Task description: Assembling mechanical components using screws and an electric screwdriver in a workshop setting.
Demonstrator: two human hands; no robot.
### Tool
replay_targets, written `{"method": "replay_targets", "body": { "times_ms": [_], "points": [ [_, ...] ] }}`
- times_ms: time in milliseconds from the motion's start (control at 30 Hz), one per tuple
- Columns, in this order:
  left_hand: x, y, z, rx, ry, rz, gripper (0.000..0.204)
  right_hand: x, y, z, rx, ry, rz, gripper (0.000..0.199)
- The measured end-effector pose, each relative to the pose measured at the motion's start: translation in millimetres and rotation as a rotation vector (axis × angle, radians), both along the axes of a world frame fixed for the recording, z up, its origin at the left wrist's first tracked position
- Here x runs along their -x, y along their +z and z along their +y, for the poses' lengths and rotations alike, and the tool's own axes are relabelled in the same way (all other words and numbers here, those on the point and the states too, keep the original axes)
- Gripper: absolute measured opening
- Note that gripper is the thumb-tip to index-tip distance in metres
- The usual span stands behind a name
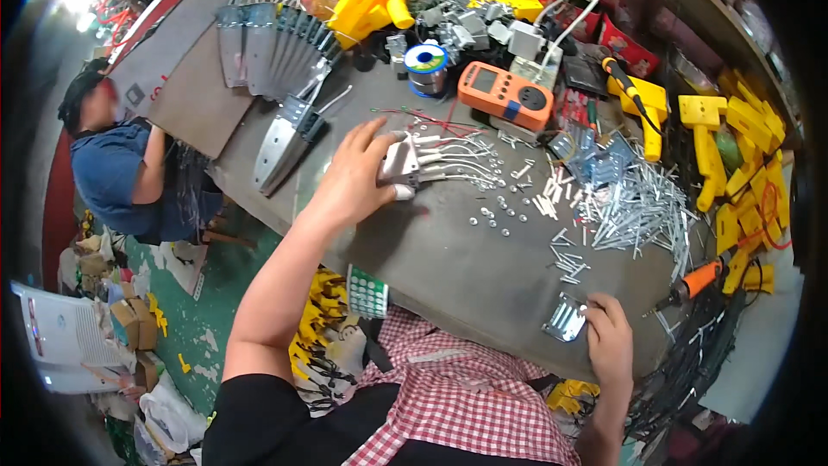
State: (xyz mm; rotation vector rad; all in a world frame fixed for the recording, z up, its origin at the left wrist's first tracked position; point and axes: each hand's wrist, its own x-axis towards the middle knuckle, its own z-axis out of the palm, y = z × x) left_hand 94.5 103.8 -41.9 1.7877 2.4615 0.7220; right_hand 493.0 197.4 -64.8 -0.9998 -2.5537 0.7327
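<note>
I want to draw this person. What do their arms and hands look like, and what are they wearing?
Both arms are bare from the elbow down, with no gloves, watch or rings that I can see. The left hand has long fingers; the right hand looks shorter from here. A black sleeve covers the left upper arm. A red-and-white checked cloth lies across the lap.

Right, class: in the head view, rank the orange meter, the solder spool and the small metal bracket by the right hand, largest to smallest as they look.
1. orange meter
2. solder spool
3. metal bracket, though it looks close to the spool in size, and nearness to the camera makes that unsure.

Grey workbench (466,267), green floor (220,293)
</note>
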Motion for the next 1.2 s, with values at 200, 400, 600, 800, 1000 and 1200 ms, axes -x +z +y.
{"method": "replay_targets", "body": {
  "times_ms": [200, 400, 600, 800, 1000, 1200],
  "points": [
    [-23, -9, 2, -0.219, -0.067, -0.176, 0.057, 11, -8, -35, 0.072, -0.331, 0.061, 0.01],
    [-129, -12, -18, 0.11, -0.173, -1.966, 0.058, 9, -20, -25, 0.087, -0.356, 0.227, 0.01],
    [-182, -21, -18, 0.526, -0.253, -1.974, 0.053, 44, 4, -18, -0.104, -0.245, 0.439, 0.016],
    [-183, -19, -16, 0.576, -0.226, -1.981, 0.038, 52, 1, -22, -0.164, -0.115, 0.356, 0.014],
    [-172, -31, -21, 0.305, -0.125, -1.769, 0.061, 44, -15, 0, -0.12, -0.056, 0.244, 0.019],
    [-167, -26, -12, 0.231, -0.048, -1.726, 0.049, 59, -9, 17, -0.297, 0.06, -0.115, 0.027]
  ]
}}
